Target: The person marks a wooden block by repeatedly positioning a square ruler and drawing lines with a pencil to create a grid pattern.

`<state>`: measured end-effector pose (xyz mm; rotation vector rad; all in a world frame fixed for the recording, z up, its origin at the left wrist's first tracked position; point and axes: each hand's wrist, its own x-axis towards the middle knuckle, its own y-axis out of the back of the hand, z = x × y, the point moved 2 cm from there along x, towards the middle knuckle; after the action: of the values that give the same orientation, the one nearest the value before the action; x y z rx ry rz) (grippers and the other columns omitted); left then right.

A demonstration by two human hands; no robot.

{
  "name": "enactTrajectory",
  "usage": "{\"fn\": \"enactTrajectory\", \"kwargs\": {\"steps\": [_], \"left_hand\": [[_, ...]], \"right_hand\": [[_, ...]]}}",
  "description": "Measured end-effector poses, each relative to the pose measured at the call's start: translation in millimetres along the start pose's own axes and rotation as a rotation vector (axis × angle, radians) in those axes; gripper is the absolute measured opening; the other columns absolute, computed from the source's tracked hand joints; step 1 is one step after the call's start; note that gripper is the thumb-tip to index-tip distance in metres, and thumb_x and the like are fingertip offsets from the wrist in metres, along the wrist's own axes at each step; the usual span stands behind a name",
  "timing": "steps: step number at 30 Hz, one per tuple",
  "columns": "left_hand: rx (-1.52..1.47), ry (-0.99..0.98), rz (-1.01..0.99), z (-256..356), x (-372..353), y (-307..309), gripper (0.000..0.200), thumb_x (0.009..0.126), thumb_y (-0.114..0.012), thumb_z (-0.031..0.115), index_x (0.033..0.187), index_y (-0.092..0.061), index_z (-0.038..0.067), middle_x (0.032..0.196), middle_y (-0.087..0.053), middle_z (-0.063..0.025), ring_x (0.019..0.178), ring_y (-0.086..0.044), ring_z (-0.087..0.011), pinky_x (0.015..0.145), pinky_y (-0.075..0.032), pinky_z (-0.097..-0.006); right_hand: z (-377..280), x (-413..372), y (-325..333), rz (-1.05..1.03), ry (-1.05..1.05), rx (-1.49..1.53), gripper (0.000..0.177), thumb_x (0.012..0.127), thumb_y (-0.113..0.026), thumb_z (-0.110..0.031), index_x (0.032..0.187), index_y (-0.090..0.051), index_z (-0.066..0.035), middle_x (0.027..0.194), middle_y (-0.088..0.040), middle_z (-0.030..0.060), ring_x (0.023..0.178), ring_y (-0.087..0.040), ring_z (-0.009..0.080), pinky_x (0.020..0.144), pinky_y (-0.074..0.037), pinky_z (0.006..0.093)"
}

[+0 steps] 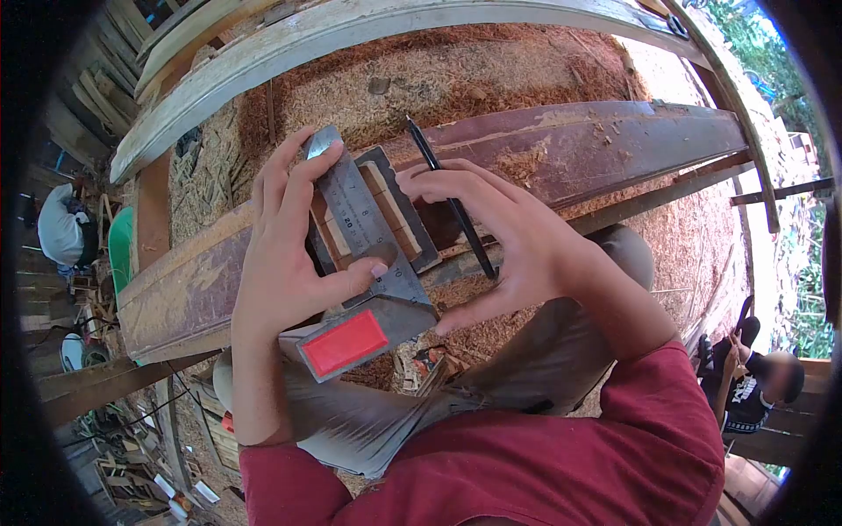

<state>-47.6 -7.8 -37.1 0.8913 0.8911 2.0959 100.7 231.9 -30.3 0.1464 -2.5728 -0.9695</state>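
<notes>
The work in hand looks like lining up a mark. A metal square (361, 223) lies across the long dark plank (605, 145), near the plank's middle. Its ruled blade runs over a small pale block (396, 210) with a dark border that sits on the plank's top face. Its red-faced stock (345, 342) hangs off the plank's near edge.

The left hand (279, 263) has a closed grip on the square, with the thumb pressed across the blade and the fingers curled over its far tip. The right hand (504, 241) is spread, its fingertips resting on the block just beside the blade. A black pencil (452, 206) is pinched between its fingers, point tilted away and off the wood.

The line does not seem to be drawn yet. The next move likely calls for the stock to be seated snug against the plank's near edge. The blade would have to be pinned flat, and the pencil turned so its tip meets the blade's edge.

Sawdust (456, 79) covers the ground beyond the plank. Another person (761, 386) sits at the right.
</notes>
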Motion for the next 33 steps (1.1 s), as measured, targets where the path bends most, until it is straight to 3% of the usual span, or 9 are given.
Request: {"fn": "enactTrajectory", "kwargs": {"steps": [24, 27, 33], "left_hand": [[0.007, 0.009, -0.003, 1.0, 0.9, 1.1, 0.110, 0.067, -0.098, 0.045, 0.163, -0.054, 0.015, 0.174, -0.040, -0.0188, 0.159, -0.039, -0.0472, 0.129, -0.037, -0.0614], [0.017, 0.010, -0.005, 1.4, 0.0, 1.4, 0.110, 0.067, -0.098, 0.045, 0.163, -0.054, 0.015, 0.174, -0.040, -0.0201, 0.159, -0.039, -0.0476, 0.128, -0.037, -0.0611], [-0.027, 0.026, -0.006, 1.7, -0.1, 1.3, 0.110, 0.068, -0.098, 0.047, 0.163, -0.054, 0.015, 0.173, -0.040, -0.0215, 0.158, -0.041, -0.0467, 0.127, -0.040, -0.0595]], "right_hand": [[0.4, 0.3, -1.2, 0.017, 0.013, -0.026, 0.113, 0.070, -0.102, -0.051, 0.161, -0.048, -0.008, 0.154, -0.059, 0.0216, 0.143, -0.060, 0.0448, 0.120, -0.051, 0.0529], [-4.0, -0.2, 1.7, 0.006, 0.079, -0.121, 0.109, 0.070, -0.101, -0.052, 0.158, -0.053, -0.010, 0.153, -0.062, 0.0190, 0.145, -0.059, 0.0424, 0.125, -0.045, 0.0567], [0.4, 1.9, -2.2, 0.019, 0.192, -0.022, 0.097, 0.071, -0.104, -0.053, 0.150, -0.063, -0.014, 0.156, -0.067, 0.0089, 0.151, -0.057, 0.0375, 0.131, -0.036, 0.0630]]}}
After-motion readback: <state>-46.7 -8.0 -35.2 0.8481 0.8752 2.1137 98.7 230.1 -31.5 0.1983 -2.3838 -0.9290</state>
